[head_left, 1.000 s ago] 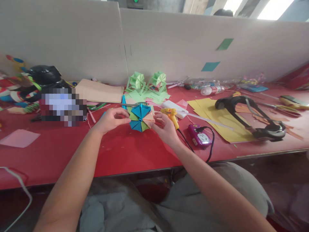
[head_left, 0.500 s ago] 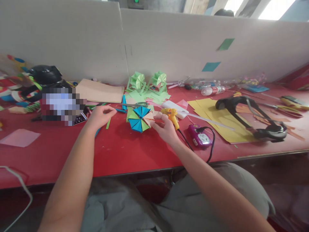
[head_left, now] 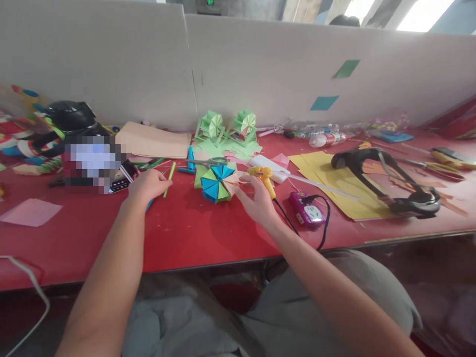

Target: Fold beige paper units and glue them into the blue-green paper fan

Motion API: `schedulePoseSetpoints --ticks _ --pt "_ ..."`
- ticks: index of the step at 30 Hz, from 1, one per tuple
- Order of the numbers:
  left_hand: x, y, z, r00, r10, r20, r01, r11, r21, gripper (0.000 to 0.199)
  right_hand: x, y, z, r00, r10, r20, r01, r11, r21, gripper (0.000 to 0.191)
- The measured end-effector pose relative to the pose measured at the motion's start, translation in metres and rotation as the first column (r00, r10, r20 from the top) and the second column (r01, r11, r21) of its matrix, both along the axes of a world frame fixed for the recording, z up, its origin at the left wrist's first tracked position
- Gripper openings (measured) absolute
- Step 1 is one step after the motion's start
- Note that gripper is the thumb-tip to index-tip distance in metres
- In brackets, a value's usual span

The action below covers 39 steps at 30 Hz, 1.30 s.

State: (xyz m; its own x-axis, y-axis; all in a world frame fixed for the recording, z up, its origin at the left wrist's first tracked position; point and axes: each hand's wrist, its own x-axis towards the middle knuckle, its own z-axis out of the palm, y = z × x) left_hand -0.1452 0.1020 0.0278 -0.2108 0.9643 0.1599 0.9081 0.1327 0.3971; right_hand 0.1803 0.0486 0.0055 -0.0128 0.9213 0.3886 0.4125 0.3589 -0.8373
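A round folded-paper piece (head_left: 216,184) with blue, green and pale peach wedges sits low over the red table. My right hand (head_left: 256,196) grips its peach side between thumb and fingers. To the left, my left hand (head_left: 148,185) has its fingers closed at a narrow green paper strip (head_left: 170,179), whose two ends show above and below the fingertips. Just beyond my right hand lies a yellow hot glue gun (head_left: 265,179) with a long clear glue stick (head_left: 320,184) beside it. Behind the paper piece are scissors (head_left: 211,161) and blue rolled paper (head_left: 191,157).
Two green paper models (head_left: 210,126) stand at the back among green sheets. A purple power socket (head_left: 307,209) with a black cable is on the right, near yellow paper (head_left: 323,173) and a black head strap (head_left: 364,178). A cardboard sheet (head_left: 154,141) lies back left.
My left hand has moved slightly down and left, its fingers closing at the green strip. The round paper piece has turned a little in my right hand and shifted slightly right.
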Motion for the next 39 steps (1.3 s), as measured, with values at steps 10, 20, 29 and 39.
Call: schedulePoseSetpoints --ticks 10,20,29,39 --pt "0.033 -0.012 0.016 0.680 -0.376 0.629 0.266 0.927 0.266 0.037 0.017 -0.026 0.044 0.945 0.145 0.293 -0.107 0.984 -0.142 0.015" --pt "0.054 -0.025 0.025 0.607 -0.447 0.658 0.347 0.893 0.286 0.042 0.053 -0.026 0.065 0.840 0.130 0.527 -0.001 0.971 -0.239 0.035" --pt "0.086 -0.033 0.025 0.613 -0.517 0.597 0.344 0.855 0.388 0.042 0.049 -0.022 0.067 0.892 0.212 0.400 -0.100 0.954 -0.283 0.034" --pt "0.102 -0.039 0.020 0.686 -0.560 0.465 0.356 0.815 0.457 0.032 0.065 -0.022 0.063 0.645 0.173 0.744 0.183 0.911 -0.371 0.041"
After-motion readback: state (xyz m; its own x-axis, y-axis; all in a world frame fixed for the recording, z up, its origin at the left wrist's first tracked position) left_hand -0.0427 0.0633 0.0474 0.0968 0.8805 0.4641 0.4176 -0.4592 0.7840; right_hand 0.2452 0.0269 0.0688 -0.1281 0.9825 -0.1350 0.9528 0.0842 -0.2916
